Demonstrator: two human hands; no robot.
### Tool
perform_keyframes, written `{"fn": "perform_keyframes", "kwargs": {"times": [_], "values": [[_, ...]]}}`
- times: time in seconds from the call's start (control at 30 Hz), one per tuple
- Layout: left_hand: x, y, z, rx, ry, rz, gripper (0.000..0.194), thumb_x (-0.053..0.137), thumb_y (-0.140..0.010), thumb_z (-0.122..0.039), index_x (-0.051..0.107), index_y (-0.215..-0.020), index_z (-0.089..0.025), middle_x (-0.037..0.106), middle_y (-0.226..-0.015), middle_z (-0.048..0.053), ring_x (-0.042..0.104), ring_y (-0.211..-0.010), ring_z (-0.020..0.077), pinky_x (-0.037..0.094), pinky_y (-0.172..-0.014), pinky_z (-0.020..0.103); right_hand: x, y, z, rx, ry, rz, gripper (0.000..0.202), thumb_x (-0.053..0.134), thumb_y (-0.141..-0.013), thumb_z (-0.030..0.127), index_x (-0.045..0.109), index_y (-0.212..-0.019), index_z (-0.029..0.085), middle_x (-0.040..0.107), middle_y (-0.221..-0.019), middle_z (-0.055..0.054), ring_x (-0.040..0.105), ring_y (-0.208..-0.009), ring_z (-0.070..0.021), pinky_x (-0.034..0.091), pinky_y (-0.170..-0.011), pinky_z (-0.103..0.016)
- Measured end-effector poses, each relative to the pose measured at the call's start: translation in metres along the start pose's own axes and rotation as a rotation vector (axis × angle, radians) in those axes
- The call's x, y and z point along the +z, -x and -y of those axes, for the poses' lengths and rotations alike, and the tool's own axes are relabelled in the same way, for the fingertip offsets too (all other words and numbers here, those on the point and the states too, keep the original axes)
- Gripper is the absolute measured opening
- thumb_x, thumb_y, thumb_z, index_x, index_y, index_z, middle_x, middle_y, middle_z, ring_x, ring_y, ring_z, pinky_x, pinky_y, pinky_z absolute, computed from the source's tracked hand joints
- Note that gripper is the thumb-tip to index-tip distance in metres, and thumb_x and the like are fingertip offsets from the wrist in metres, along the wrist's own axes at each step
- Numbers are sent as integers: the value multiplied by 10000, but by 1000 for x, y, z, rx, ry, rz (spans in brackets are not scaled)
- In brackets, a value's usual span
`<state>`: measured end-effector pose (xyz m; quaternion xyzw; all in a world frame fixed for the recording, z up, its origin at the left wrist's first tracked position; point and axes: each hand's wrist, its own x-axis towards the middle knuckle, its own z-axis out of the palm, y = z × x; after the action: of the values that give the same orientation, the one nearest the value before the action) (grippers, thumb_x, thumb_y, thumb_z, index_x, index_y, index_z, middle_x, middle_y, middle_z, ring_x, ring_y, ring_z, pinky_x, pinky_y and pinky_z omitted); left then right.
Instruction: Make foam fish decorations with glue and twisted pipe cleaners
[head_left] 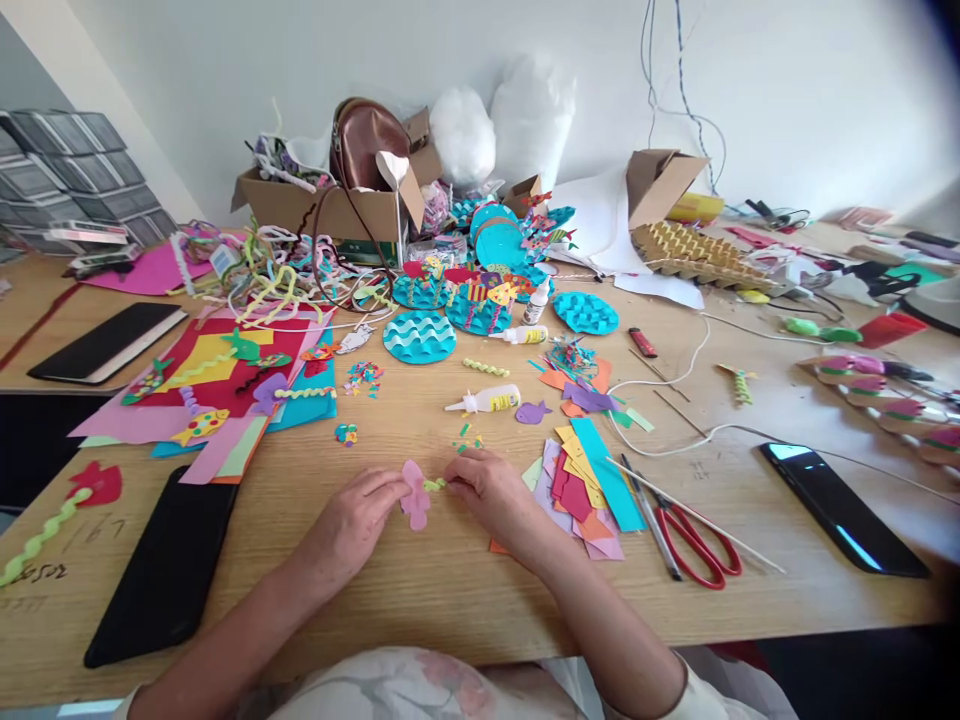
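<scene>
My left hand (pixel 358 515) pinches the edge of a pink paper cutout (pixel 415 497) shaped roughly like a fish, just above the table. From the cutout's right side runs a short yellow-green wavy strip (pixel 434 485), and the fingers of my right hand (pixel 484 485) are closed on its far end. Beyond my hands lie small green and yellow paper bits (pixel 468 438), a glue bottle (pixel 491 399) on its side and a purple paper fish (pixel 533 412). Whether the strip is stuck to the cutout, I cannot tell.
Right of my hands are paper scraps (pixel 576 495), a pen (pixel 651 515), red-handled scissors (pixel 697 545) and a phone (pixel 840 510). A black case (pixel 165 570) and colored sheets (pixel 202 370) lie left. Decorated blue discs (pixel 420 338) stand farther back, before a cardboard box (pixel 289 210).
</scene>
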<state>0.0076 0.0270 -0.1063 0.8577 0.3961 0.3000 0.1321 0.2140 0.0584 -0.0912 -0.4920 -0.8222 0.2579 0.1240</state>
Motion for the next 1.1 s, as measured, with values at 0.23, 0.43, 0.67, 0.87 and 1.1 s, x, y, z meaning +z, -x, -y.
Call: {"fn": "perform_keyframes", "kwargs": {"times": [0.23, 0.43, 0.67, 0.87, 1.1], "values": [[3, 6, 6, 26, -63, 98, 400, 294, -867, -39, 631, -1047, -158, 664, -1030, 87, 590, -989, 172, 512, -876, 320, 0, -2, 8, 10, 107, 56, 177, 505, -850, 89, 660, -839, 174, 646, -861, -46, 577, -846, -152, 382, -702, -223], [3, 10, 7, 29, -74, 114, 413, 288, -874, -42, 600, -1129, -136, 644, -1090, 109, 573, -1034, 178, 495, -919, 325, 1, -3, 10, 14, 176, 85, 159, 511, -861, 111, 657, -840, 169, 644, -865, -54, 582, -849, -159, 378, -696, -230], [3, 8, 3, 61, -113, 96, 383, 297, -905, -74, 601, -1128, -135, 638, -1081, 106, 565, -1030, 178, 489, -916, 315, 4, -3, 9, -13, 226, 66, 151, 506, -876, 140, 644, -833, 183, 635, -861, -41, 579, -842, -153, 370, -677, -231], [7, 9, 4, 40, -81, 111, 335, 354, -916, -113, 575, -1160, -177, 609, -1126, 80, 545, -1049, 170, 481, -917, 312, 5, -3, 9, 5, 266, 77, 140, 517, -872, 157, 643, -831, 202, 630, -856, -35, 578, -837, -159, 367, -665, -241], [11, 10, 3, 26, -112, 128, 309, 374, -921, -133, 584, -1140, -189, 609, -1098, 70, 538, -1042, 177, 473, -924, 333, 8, -3, 9, -5, 283, 58, 142, 511, -878, 162, 635, -823, 203, 629, -852, -38, 579, -835, -166, 378, -670, -248]]}}
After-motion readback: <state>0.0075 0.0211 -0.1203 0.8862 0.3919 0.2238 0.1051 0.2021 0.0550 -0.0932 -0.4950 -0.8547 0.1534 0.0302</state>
